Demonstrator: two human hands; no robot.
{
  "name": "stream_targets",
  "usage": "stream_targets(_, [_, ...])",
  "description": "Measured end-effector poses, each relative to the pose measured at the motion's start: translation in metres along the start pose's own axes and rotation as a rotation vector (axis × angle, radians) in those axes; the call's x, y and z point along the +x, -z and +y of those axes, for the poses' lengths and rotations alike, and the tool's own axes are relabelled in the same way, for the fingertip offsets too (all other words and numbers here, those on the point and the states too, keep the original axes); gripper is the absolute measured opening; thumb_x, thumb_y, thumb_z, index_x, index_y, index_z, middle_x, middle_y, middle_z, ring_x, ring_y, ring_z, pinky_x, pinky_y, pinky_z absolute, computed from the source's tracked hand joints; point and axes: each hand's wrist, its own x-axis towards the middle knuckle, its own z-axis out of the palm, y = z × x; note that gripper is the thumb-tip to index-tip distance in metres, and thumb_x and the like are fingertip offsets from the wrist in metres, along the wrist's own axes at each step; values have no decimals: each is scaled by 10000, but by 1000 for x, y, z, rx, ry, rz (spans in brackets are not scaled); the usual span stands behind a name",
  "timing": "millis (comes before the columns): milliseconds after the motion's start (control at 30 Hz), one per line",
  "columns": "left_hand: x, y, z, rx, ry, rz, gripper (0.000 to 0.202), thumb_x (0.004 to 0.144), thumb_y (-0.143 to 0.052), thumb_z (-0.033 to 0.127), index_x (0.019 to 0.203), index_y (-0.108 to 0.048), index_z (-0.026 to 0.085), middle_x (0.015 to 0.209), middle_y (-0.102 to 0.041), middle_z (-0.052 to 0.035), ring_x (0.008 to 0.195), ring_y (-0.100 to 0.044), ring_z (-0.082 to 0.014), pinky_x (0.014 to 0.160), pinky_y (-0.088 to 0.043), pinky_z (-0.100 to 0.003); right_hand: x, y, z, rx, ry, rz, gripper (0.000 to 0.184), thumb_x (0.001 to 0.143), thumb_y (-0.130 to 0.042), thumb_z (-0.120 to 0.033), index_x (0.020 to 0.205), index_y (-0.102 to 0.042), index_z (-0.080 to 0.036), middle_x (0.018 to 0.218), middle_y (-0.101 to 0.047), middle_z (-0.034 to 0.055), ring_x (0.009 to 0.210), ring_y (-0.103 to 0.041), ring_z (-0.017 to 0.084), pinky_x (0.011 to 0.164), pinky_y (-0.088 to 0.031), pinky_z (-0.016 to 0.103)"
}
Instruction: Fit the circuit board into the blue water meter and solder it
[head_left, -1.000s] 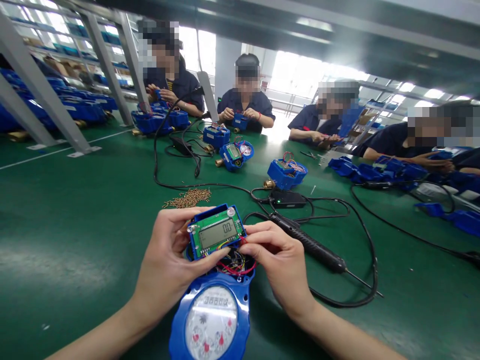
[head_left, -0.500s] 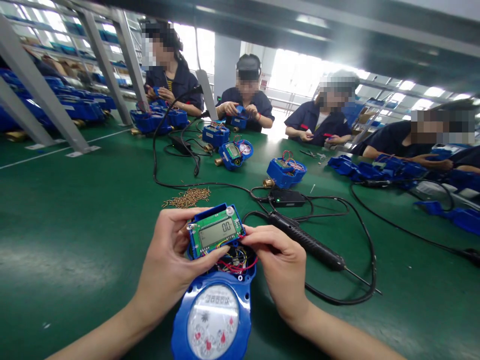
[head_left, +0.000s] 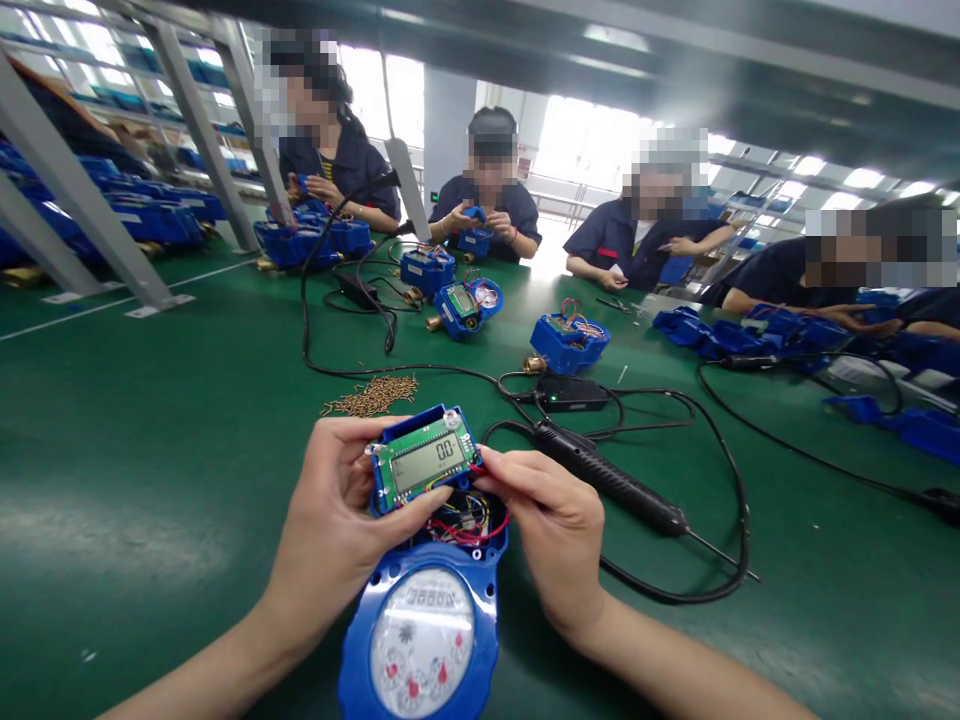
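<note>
Green tabletop (head_left: 187, 440) stretches beneath my blue meter (head_left: 427, 557). My left hand (head_left: 337, 515) clasps its screen (head_left: 427, 466), reading 0.0, beyond the dial (head_left: 422, 640); my right hand (head_left: 551, 525) pinches red wires (head_left: 457, 537) at the screen's right edge.

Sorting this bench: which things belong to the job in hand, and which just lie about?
Seemingly belonging:
display board, in left hand
red wires, at right hand
blue meter

Lying about:
black driver, possibly relevant
brass-coloured screws, likewise
pliers
</note>
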Motion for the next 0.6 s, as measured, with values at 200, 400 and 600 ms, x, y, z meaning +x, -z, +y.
stream_targets(200, [-1, 0, 1, -4, 21, 7, 500, 668, -857, 267, 1037, -522, 305, 1039, -661, 15, 958, -714, -220, 866, -640, -394, 3, -4, 2, 45, -51, 26, 372, 866, -641, -28, 993, -793, -342, 908, -752, -19, 816, -700, 111, 763, -594, 212])
stream_targets(400, [0, 0, 2, -7, 2, -6, 487, 682, -844, 233, 1039, -519, 294, 1097, -654, 15, 984, -708, -195, 871, -627, -345, 10, -5, -3, 30, -146, 50, 255, 754, -788, -78, 895, -809, -289, 838, -759, -9, 784, -698, 139, 725, -574, 236])
stream_targets(600, [2, 1, 0, -5, 3, 1, 500, 671, -859, 240, 1041, -528, 301, 1039, -647, 30, 966, -705, -199, 861, -626, -344, 9, -1, -3, -65, -38, 15, 172, 882, -704, -181, 977, -788, -297, 908, -775, -5, 807, -718, 147, 760, -592, 257])
